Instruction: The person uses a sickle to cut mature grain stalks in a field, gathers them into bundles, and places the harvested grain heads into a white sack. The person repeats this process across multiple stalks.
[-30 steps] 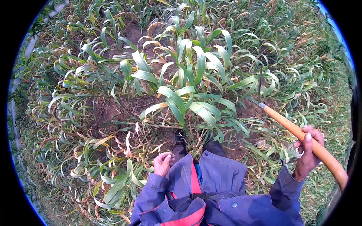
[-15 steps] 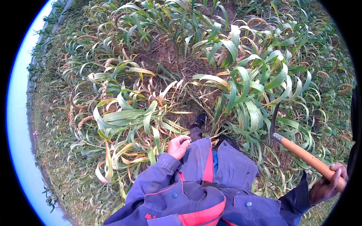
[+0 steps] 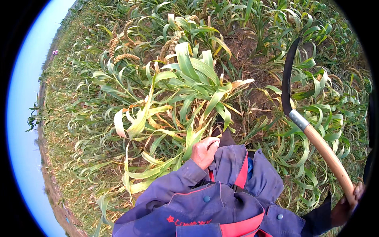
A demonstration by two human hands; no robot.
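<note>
Outdoors, right hand (image 3: 347, 207) gripping sickle (image 3: 312, 130), millet plants (image 3: 181, 91)

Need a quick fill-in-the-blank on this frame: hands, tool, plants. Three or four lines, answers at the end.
1. The right hand grips the sickle by its ____ handle.
2. The sickle's dark blade is ____ in shape.
3. The left hand rests at the base of a clump of long ____ leaves.
4. Both arms wear ____ jacket sleeves.

Missing words: wooden; curved; green; blue

Single head-worn fisheye view, looking steeply down, close over leafy plants (image 3: 185, 98).
</note>
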